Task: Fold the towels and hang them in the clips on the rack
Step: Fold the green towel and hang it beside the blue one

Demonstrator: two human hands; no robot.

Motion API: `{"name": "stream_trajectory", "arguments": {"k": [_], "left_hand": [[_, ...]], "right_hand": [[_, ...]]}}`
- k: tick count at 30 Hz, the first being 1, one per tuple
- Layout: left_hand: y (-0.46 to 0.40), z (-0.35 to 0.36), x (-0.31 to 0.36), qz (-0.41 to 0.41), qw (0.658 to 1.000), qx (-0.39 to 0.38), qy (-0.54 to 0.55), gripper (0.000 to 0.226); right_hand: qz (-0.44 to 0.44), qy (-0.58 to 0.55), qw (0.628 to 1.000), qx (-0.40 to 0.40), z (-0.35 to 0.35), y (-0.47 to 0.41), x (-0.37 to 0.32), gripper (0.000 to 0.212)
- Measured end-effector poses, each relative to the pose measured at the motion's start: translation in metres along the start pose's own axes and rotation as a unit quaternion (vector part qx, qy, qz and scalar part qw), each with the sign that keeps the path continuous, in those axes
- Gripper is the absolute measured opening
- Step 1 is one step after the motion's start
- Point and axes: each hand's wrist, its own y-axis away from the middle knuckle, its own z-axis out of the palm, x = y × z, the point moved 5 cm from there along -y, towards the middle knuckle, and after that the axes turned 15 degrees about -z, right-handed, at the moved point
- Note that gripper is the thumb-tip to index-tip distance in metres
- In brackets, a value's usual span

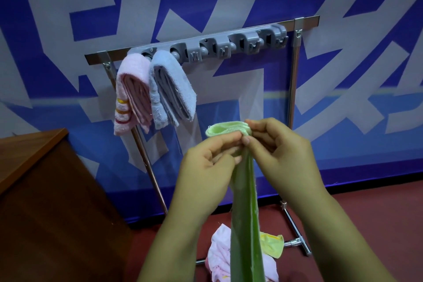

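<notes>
Green towel (245,213) lower end cut off; floor pile (220,256) apparently part-hidden.

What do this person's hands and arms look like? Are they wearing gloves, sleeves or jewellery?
Both are bare. The left hand and right hand show no gloves, rings or watch, and both forearms are uncovered right down to the picture's edge, with no sleeve in view. The fingernails are short and unpainted.

Green towel (245,213); pink towel (131,89), orange-striped hem; pale blue towel (171,89); grey clip rail (212,47); blue-and-white patterned wall (68,18); dark red floor (377,208); brown bench (45,190).
</notes>
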Motion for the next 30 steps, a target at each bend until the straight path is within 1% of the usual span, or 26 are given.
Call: {"name": "stream_trajectory", "arguments": {"k": [2, 3, 4, 5, 6, 7, 8, 10, 12, 14, 16, 20, 22, 24, 27, 28, 30], "left_hand": [[-0.001, -0.002, 0.001, 0.009, 0.999, -0.027, -0.023, 0.045], [-0.001, -0.006, 0.003, 0.027, 0.999, -0.018, -0.038, 0.045], [-0.001, -0.014, 0.004, 0.057, 0.997, 0.015, -0.058, 0.043], [-0.002, -0.025, 0.008, 0.102, 0.988, 0.067, -0.094, 0.038], [-0.002, -0.034, 0.012, 0.155, 0.97, 0.115, -0.149, 0.031], [-0.002, -0.039, 0.016, 0.199, 0.946, 0.145, -0.21, 0.024], [-0.003, -0.042, 0.016, 0.223, 0.929, 0.149, -0.256, 0.02], [-0.009, -0.044, 0.012, 0.21, 0.921, 0.105, -0.311, 0.014], [-0.015, -0.045, 0.008, 0.188, 0.916, 0.063, -0.349, 0.016], [-0.019, -0.047, 0.008, 0.191, 0.905, 0.05, -0.377, 0.016], [-0.022, -0.048, 0.015, 0.209, 0.894, 0.053, -0.392, 0.021], [-0.022, -0.042, 0.043, 0.278, 0.879, 0.033, -0.387, 0.031], [-0.021, -0.039, 0.056, 0.3, 0.883, 0.029, -0.36, 0.03], [-0.024, -0.038, 0.06, 0.29, 0.913, 0.021, -0.288, 0.022], [-0.031, -0.036, 0.05, 0.235, 0.959, -0.013, -0.159, 0.008], [-0.032, -0.036, 0.045, 0.22, 0.968, -0.024, -0.117, 0.009], [-0.033, -0.038, 0.038, 0.208, 0.976, -0.039, -0.047, 0.02]], "right_hand": [[0.007, -0.029, 1.0, -0.001, -0.003, -0.002, 0.001, 0.022], [0.015, -0.048, 0.999, -0.005, -0.004, -0.002, 0.001, 0.024], [0.024, -0.065, 0.998, -0.01, -0.005, -0.003, 0.002, 0.023], [0.033, -0.08, 0.996, -0.012, -0.005, -0.002, 0.002, 0.022], [0.041, -0.094, 0.995, -0.01, -0.006, -0.002, 0.002, 0.021], [0.046, -0.107, 0.993, -0.008, -0.007, -0.003, 0.002, 0.02], [0.049, -0.117, 0.992, -0.008, -0.008, -0.003, 0.002, 0.019], [0.053, -0.137, 0.989, -0.014, -0.009, -0.006, 0.001, 0.017], [0.054, -0.157, 0.986, -0.019, -0.012, -0.008, 0.0, 0.016], [0.053, -0.167, 0.984, -0.029, -0.016, -0.009, 0.0, 0.016], [0.051, -0.168, 0.983, -0.047, -0.017, -0.01, -0.001, 0.017], [0.025, -0.183, 0.981, -0.058, -0.02, -0.02, -0.01, 0.021], [0.007, -0.196, 0.98, -0.047, -0.025, -0.027, -0.016, 0.021], [0.006, -0.214, 0.976, -0.033, -0.028, -0.03, -0.017, 0.02], [0.042, -0.247, 0.968, -0.011, -0.028, -0.027, -0.012, 0.019], [0.055, -0.254, 0.965, -0.006, -0.028, -0.026, -0.01, 0.019], [0.072, -0.261, 0.963, -0.003, -0.027, -0.024, -0.007, 0.02]]}}
